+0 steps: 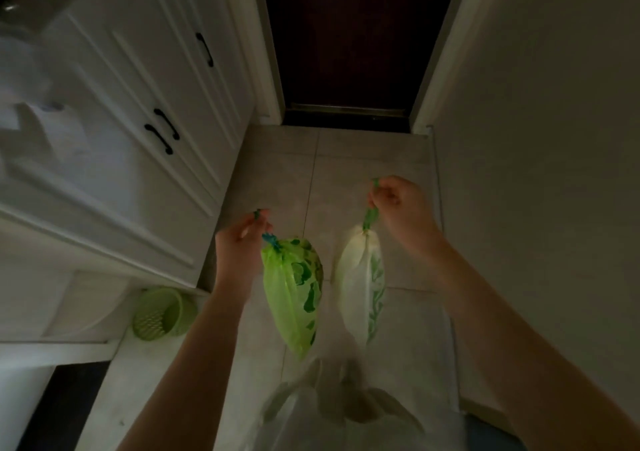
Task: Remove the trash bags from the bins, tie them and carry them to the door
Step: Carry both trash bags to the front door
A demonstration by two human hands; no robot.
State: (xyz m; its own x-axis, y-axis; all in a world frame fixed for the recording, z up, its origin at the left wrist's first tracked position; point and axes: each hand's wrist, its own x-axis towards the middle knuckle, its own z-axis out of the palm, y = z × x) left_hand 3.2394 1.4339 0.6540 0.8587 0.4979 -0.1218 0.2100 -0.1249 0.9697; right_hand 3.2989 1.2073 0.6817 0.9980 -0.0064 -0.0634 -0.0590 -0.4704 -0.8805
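Observation:
My left hand (242, 242) pinches the tied drawstring of a bright green trash bag (294, 294), which hangs below it above the tiled floor. My right hand (401, 208) grips the green drawstring of a white trash bag (360, 281) with green print, hanging beside the green one. Both bags are tied at the top and hang clear of the floor. A dark brown door (349, 38) stands shut straight ahead at the end of the narrow hallway.
White cabinets (138, 111) with black handles line the left side. A small light green bin (162, 313) lies on its side under the cabinet at lower left. A plain wall (540, 139) closes the right side. Beige floor tiles (346, 159) lead to the door.

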